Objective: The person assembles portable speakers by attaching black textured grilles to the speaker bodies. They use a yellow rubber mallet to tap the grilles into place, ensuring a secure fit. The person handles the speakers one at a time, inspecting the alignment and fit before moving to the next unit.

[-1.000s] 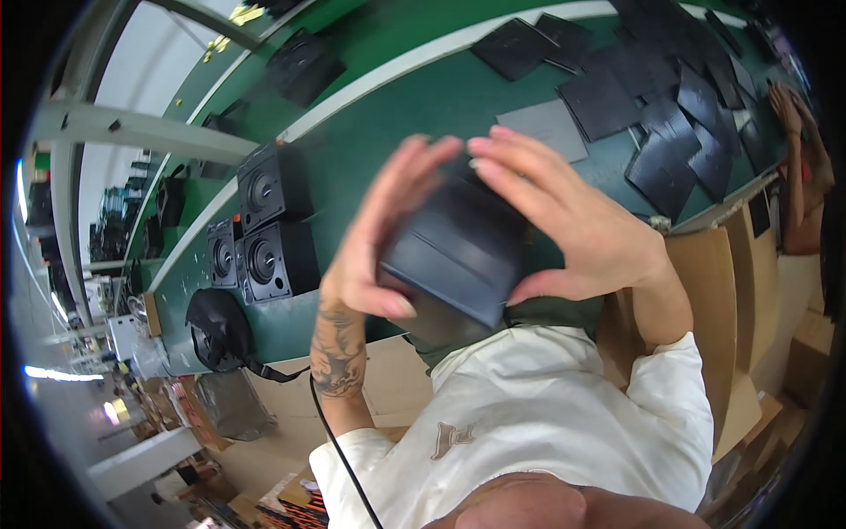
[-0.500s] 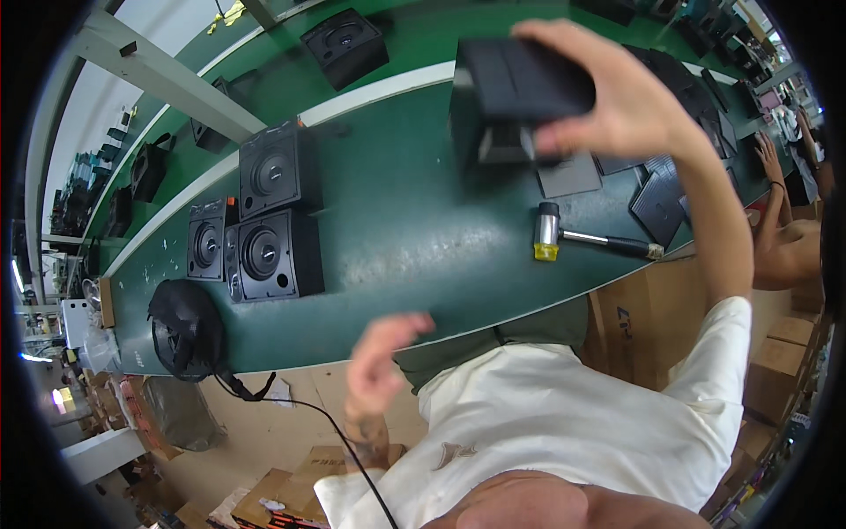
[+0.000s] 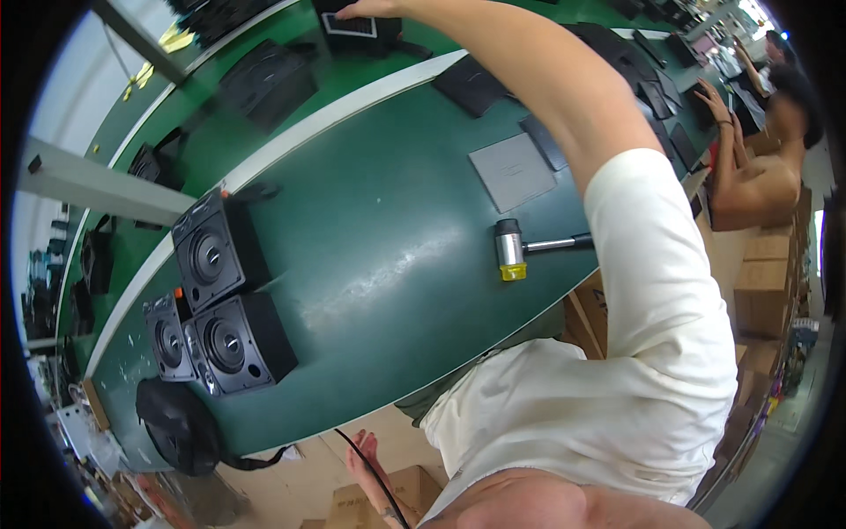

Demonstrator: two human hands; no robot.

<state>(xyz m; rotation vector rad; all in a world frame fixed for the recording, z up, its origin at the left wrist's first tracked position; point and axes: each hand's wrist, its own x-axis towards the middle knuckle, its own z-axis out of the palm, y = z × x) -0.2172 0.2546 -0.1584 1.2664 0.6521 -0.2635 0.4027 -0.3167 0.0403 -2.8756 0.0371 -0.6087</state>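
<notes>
My right arm stretches across the green table to the far side. At the top edge my right hand (image 3: 374, 8) has its fingers on a black speaker box (image 3: 363, 37); part of the hand and box is cut off there. My left hand (image 3: 363, 454) hangs low beyond the table's near edge, its fingers apart and nothing in them. A black cable (image 3: 377, 478) runs in front of it. Nearest my right forearm on the table lie a grey square panel (image 3: 514, 173) and a mallet (image 3: 510, 250) with a yellow and a black face.
Three black speakers (image 3: 231, 344) stand together at the left, beside a black bag (image 3: 181, 425) with a strap. Beyond a pale rail (image 3: 291, 145), more speakers (image 3: 269, 84) sit on a green surface. Black panels (image 3: 471, 84) lie far right, near a co-worker (image 3: 758, 189).
My right hand has carried the black speaker box from above the table to the far left, past the rail. My left hand has dropped lower. The whole view has turned and shifted.
</notes>
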